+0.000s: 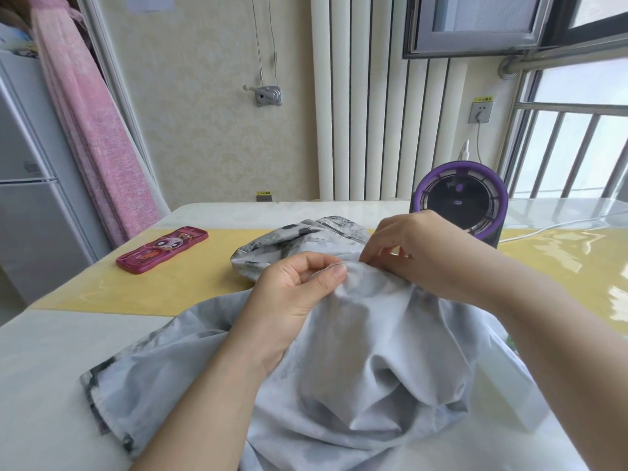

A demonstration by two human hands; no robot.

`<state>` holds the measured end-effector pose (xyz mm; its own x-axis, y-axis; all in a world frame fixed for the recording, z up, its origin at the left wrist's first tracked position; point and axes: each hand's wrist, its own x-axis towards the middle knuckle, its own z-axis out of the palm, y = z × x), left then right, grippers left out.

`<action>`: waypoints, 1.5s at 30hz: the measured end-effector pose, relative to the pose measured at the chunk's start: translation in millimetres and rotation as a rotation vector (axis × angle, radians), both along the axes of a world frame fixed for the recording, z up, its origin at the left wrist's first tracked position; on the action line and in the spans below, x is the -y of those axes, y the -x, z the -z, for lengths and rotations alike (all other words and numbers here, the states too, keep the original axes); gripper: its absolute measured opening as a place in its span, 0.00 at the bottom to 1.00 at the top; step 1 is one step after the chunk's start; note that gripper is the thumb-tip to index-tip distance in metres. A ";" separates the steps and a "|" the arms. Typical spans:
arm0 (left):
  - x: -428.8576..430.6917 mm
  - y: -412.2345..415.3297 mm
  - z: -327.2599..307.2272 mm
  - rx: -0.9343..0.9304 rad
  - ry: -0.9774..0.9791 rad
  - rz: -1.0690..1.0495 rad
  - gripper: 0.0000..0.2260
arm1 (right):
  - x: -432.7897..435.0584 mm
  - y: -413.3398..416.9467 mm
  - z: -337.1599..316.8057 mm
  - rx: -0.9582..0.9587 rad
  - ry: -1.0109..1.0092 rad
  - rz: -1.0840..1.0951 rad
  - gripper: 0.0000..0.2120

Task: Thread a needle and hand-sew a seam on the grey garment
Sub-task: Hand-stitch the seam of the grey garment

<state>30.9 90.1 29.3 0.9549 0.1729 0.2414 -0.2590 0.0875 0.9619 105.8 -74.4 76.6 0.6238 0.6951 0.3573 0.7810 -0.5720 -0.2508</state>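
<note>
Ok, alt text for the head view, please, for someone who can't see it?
Left hand and right hand pinch a raised fold of the grey garment, side by side, above the table. A pink cartoon-printed case lies far left; a purple-ringed round device stands behind the right hand.

The glossy table [68,351] carries the grey garment [356,368]. A pink case [162,249] and a purple-rimmed device [458,202] sit farther back

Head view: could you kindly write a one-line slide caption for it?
Left hand and right hand pinch a raised fold of the garment over the table; pink case, purple device behind.
</note>
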 end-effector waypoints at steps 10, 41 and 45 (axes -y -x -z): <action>-6.8 3.1 1.0 -0.131 0.270 0.278 0.14 | -9.3 13.4 -2.2 -0.213 -0.227 -0.060 0.10; -3.7 -12.6 14.2 -0.056 -0.106 -0.246 0.05 | -13.5 16.4 -18.3 -0.551 -1.027 -0.026 0.10; -4.5 -12.6 14.1 -0.019 -0.128 -0.258 0.05 | -9.3 36.3 -33.3 -1.387 -1.139 -0.439 0.04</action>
